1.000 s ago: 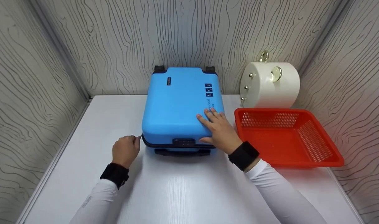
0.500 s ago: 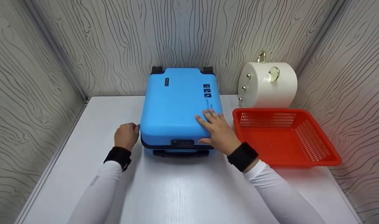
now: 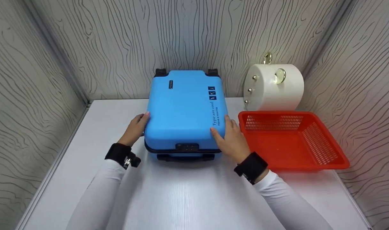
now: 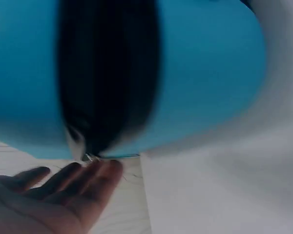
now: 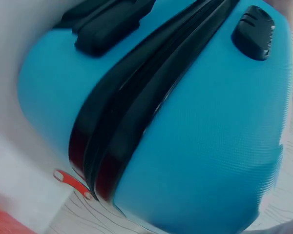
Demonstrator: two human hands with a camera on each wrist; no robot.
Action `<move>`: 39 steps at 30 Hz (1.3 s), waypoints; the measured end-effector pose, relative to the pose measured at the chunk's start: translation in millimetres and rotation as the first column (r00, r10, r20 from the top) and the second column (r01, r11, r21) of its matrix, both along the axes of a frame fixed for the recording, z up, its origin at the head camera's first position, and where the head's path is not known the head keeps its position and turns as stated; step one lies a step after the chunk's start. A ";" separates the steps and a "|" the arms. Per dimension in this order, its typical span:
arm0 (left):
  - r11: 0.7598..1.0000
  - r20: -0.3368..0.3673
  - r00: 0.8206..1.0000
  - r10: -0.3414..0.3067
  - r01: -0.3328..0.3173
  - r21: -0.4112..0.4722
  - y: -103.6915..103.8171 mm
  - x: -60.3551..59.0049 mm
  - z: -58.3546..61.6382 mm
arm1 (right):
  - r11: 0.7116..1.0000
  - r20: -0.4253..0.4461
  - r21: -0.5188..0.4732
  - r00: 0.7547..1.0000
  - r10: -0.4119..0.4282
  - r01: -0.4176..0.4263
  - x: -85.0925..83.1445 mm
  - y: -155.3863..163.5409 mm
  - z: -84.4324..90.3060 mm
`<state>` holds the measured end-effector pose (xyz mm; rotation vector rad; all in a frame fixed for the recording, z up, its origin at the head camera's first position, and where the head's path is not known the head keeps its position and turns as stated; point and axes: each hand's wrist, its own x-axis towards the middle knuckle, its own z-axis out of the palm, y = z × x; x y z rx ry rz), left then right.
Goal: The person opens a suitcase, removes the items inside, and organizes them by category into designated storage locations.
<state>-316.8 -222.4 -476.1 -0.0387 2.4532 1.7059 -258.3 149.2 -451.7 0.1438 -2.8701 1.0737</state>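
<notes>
A blue hard-shell suitcase [image 3: 185, 108] lies flat on the white table [image 3: 181, 191], wheels toward the back wall. My left hand [image 3: 137, 126] rests with straight fingers against its left side near the front corner. In the left wrist view the left hand [image 4: 53, 195] lies open beside the blurred black zip band [image 4: 107, 73], close to a small metal zip pull [image 4: 90, 157]. My right hand [image 3: 230, 136] presses the right front corner, thumb on the lid. The right wrist view shows the suitcase [image 5: 200, 136], its combination lock [image 5: 254, 31] and a red zip pull [image 5: 71, 181].
A red plastic basket [image 3: 322, 159] stands on the table right of the suitcase, almost touching my right hand. Behind it sits a white round box [image 3: 274, 88] with gold knobs. Patterned walls close in the table on three sides.
My left hand uncurled and moved from the front left corner up along the left side. My right hand slid off the lid's top to the right edge.
</notes>
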 end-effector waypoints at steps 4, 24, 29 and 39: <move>0.998 0.093 0.994 -0.063 0.061 0.028 8.8 0.4 7.4 | 1.000 0.066 -0.010 0.998 -0.010 0.011 0.3 2.2 -0.7; 0.996 0.052 0.998 -0.024 0.020 0.086 29.2 44.8 -2.6 | 1.000 -0.020 0.004 0.999 0.025 -0.025 -15.0 5.6 -0.9; 0.999 -0.012 0.999 0.050 -0.050 -0.017 42.0 69.2 -7.3 | 0.996 0.010 -0.042 0.997 0.082 -0.082 -30.9 13.1 1.1; 0.964 -0.097 0.981 0.165 -0.182 -0.193 92.4 126.9 -11.7 | 0.968 0.024 -0.128 0.975 0.221 -0.216 -68.9 29.9 1.2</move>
